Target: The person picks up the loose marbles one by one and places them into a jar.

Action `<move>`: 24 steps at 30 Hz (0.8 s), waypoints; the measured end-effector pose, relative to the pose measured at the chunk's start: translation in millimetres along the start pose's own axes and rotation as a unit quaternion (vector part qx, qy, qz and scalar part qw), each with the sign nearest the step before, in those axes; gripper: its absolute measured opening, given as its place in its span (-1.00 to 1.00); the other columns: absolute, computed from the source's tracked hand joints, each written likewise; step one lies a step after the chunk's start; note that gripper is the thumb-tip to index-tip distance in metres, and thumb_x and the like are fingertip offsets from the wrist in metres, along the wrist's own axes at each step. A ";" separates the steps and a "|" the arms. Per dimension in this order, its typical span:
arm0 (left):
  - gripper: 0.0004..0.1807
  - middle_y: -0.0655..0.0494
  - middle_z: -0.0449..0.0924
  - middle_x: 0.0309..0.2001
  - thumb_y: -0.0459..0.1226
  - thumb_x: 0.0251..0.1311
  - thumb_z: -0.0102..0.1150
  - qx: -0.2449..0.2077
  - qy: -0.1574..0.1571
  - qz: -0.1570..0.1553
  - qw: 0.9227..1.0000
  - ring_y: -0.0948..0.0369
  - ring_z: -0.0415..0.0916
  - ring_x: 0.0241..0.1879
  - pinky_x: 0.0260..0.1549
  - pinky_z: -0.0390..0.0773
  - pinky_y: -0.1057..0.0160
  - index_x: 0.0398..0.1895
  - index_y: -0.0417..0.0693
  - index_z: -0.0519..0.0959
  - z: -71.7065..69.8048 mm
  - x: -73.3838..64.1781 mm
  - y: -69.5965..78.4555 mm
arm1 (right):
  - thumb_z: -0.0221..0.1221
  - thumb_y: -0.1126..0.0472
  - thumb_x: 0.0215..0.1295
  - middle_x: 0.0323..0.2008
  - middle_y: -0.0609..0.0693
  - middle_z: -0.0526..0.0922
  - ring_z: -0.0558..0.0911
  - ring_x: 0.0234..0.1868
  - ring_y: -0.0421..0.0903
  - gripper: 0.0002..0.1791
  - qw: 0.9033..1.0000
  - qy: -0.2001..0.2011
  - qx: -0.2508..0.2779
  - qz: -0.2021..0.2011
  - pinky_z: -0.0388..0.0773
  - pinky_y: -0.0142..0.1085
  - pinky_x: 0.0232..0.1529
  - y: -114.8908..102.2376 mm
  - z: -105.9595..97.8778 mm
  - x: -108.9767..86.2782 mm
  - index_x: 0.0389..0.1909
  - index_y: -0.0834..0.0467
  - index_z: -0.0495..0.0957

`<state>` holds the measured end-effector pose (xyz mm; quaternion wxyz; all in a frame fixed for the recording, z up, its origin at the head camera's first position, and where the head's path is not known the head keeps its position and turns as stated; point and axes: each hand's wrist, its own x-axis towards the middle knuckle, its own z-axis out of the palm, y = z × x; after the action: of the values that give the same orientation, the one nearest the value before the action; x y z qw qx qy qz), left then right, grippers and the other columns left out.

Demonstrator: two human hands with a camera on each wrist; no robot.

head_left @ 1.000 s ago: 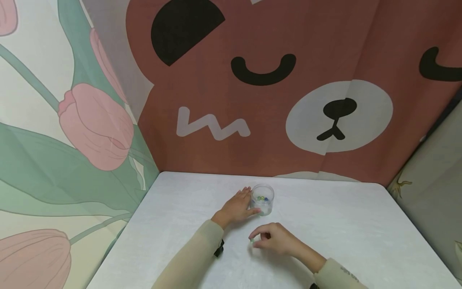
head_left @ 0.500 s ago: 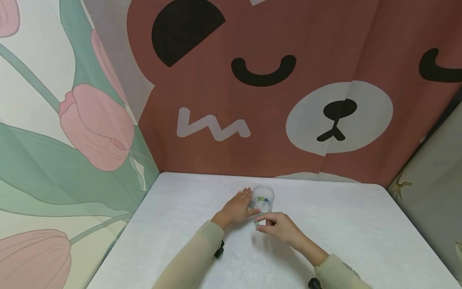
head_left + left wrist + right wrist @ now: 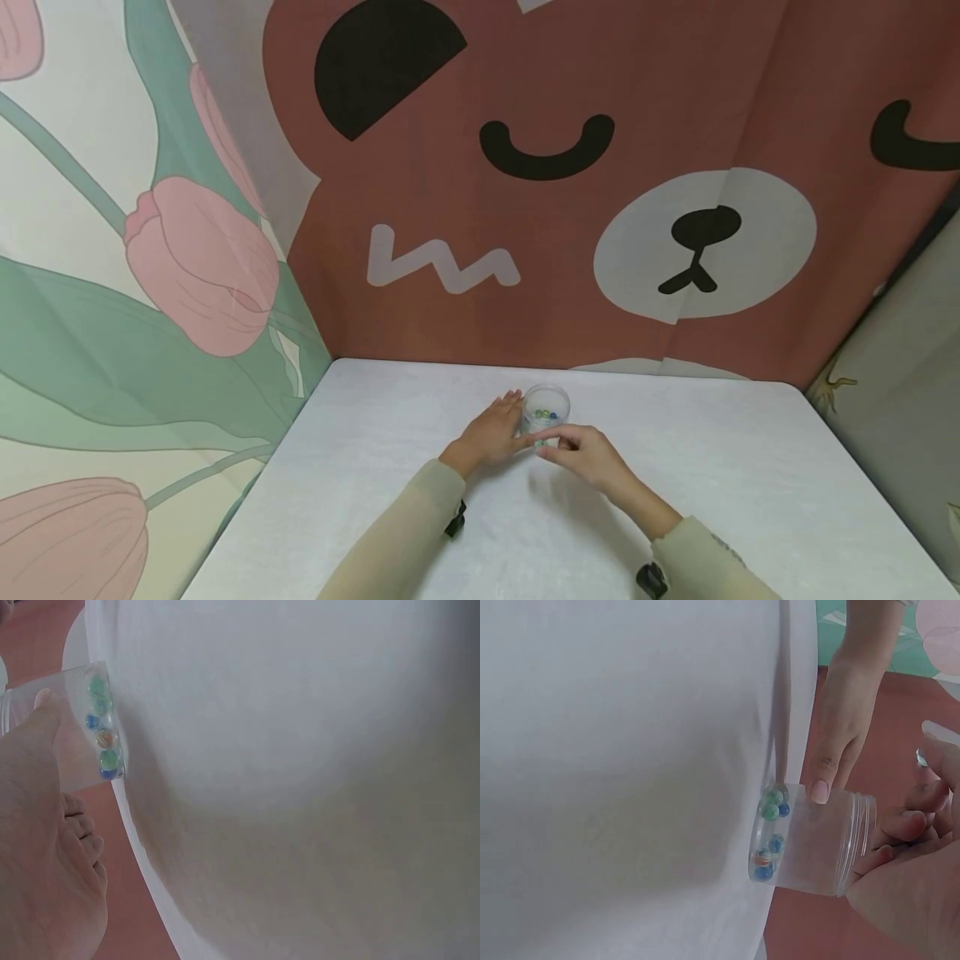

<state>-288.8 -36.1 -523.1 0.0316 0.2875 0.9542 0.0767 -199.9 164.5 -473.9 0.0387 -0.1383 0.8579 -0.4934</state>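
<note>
A clear round plastic jar [image 3: 564, 410] without a lid stands upright on the white table. Several green and blue glass marbles [image 3: 771, 807], one with orange in it, lie along its bottom. My left hand [image 3: 489, 432] holds the jar from the left, its thumb against the near wall and its fingers along the far left side. A small marble [image 3: 921, 757] is pinched between the thumb and forefinger of my right hand [image 3: 596, 458]. In the head view, those fingertips overlap the jar's near side, close to my left thumb; in the right wrist view they are beyond the jar's rim.
The white table [image 3: 712, 467] reaches back to a brown bear-print curtain [image 3: 540, 325]. A tulip-print curtain [image 3: 202, 267] hangs along the left, and a pale curtain [image 3: 915, 400] along the right.
My right hand has moved away from me and slightly right, from the table in front up to the jar, carrying the marble. My left hand and the jar have kept their place.
</note>
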 end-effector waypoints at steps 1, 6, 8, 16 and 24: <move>-0.05 -0.02 -0.03 0.62 0.30 0.44 -0.16 0.002 0.000 0.000 1.000 0.12 -0.15 0.61 0.59 -0.11 0.18 0.61 -0.20 0.04 0.3 0.1 0.0 | 0.38 0.10 0.29 -0.63 -0.15 0.41 0.31 -0.60 -0.29 -0.73 1.000 0.001 0.004 0.002 0.25 -0.45 -0.61 0.1 -0.5 0.8 -0.04 0.10 0.76; -0.06 -0.01 -0.03 0.62 0.29 0.45 -0.15 0.003 -0.002 -0.003 1.000 0.13 -0.15 0.61 0.59 -0.11 0.19 0.61 -0.19 0.04 1.1 0.5 -0.1 | 0.39 0.10 0.28 -0.63 -0.15 0.41 0.31 -0.59 -0.28 -0.73 1.000 0.015 0.014 0.013 0.23 -0.45 -0.61 1.7 -1.9 4.9 -0.05 0.10 0.76; -0.04 -0.01 -0.04 0.62 0.31 0.44 -0.17 0.000 -0.003 -0.002 1.000 0.13 -0.16 0.61 0.59 -0.11 0.18 0.61 -0.19 0.03 1.6 0.7 -0.4 | 0.40 0.08 0.26 -0.62 -0.15 0.41 0.31 -0.58 -0.27 -0.71 0.999 0.023 0.021 0.021 0.23 -0.44 -0.61 2.8 -1.9 6.7 -0.05 0.11 0.76; 0.01 -0.05 -0.02 0.62 0.38 0.40 -0.27 -0.005 0.001 0.005 1.000 0.10 -0.15 0.61 0.59 -0.10 0.17 0.60 -0.21 0.03 0.8 0.8 -0.5 | 0.40 0.09 0.26 -0.63 -0.13 0.38 0.29 -0.57 -0.23 -0.67 0.997 0.053 0.038 0.050 0.22 -0.43 -0.60 5.0 -2.7 14.6 0.00 0.13 0.75; 0.02 -0.05 -0.01 0.61 0.39 0.39 -0.25 -0.008 0.004 -0.002 1.000 0.11 -0.13 0.61 0.58 -0.10 0.19 0.60 -0.21 0.06 3.1 1.9 -0.1 | 0.40 0.09 0.26 -0.57 -0.14 0.37 0.31 -0.52 -0.21 -0.68 0.992 0.081 0.064 0.067 0.27 -0.43 -0.56 9.1 -4.9 25.5 -0.01 0.11 0.75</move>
<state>-290.2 -34.8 -526.2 0.0305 0.2851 0.9542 0.0854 -227.1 165.9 -477.4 0.0107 -0.0377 0.8320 -0.5534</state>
